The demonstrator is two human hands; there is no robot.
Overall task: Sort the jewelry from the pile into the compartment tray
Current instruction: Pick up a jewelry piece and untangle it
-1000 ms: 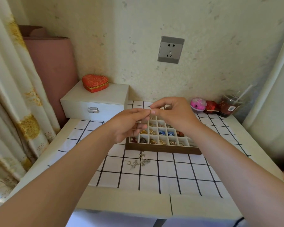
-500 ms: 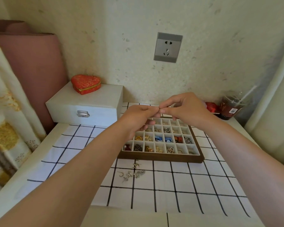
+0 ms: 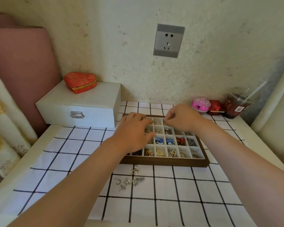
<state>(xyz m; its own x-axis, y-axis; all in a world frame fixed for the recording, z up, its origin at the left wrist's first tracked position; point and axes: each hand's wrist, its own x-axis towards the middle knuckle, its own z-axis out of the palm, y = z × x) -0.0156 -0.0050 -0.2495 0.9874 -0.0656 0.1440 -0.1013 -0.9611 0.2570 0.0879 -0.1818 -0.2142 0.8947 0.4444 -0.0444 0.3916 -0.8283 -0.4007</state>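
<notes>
The compartment tray (image 3: 164,161) has a dark wooden frame and white cells, many holding rings, chains and coloured pieces. A small pile of silver jewelry (image 3: 131,180) lies on the checked cloth just in front of it. My left hand (image 3: 134,131) hovers palm down over the tray's left cells, fingers loosely spread, hiding those cells. My right hand (image 3: 181,118) is over the tray's back row, thumb and forefinger pinched on a tiny jewelry piece too small to make out.
A white latched box (image 3: 82,107) with a red heart-shaped case (image 3: 80,81) stands back left. A pink ball (image 3: 200,104), a red packet (image 3: 216,106) and a plastic drink cup with a straw (image 3: 238,104) stand back right. A wall is close behind.
My hands were raised and joined at the fingertips. They have separated and dropped over the tray, the left to its left side, the right to its back row. The view tilted down.
</notes>
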